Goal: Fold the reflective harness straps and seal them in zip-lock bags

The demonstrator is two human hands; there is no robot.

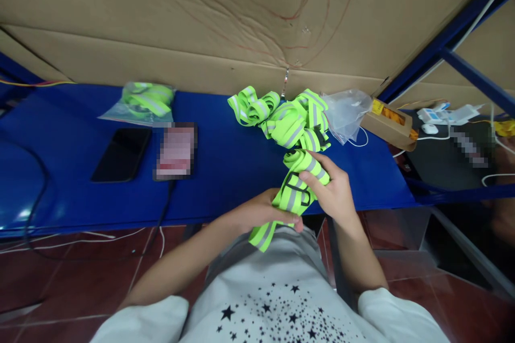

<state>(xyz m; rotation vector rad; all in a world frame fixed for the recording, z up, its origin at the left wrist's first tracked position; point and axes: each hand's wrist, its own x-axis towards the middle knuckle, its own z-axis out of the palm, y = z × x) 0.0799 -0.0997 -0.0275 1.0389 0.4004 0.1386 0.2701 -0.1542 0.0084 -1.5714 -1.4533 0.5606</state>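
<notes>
Reflective strap (293, 193), left hand (263, 213) pinching below, right hand (332, 193) gripping above

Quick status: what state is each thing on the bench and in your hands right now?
Reflective strap: folded, gripped by left hand and right hand.
Strap pile: loose, tangled, on the blue table.
Bagged straps: inside a clear bag, lying flat.
Phone: face up, screen dark.
Empty bag: crumpled beside the pile.

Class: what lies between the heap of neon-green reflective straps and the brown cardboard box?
In the head view, a crumpled clear plastic bag lies between the neon-green strap heap and the brown cardboard box.
</notes>
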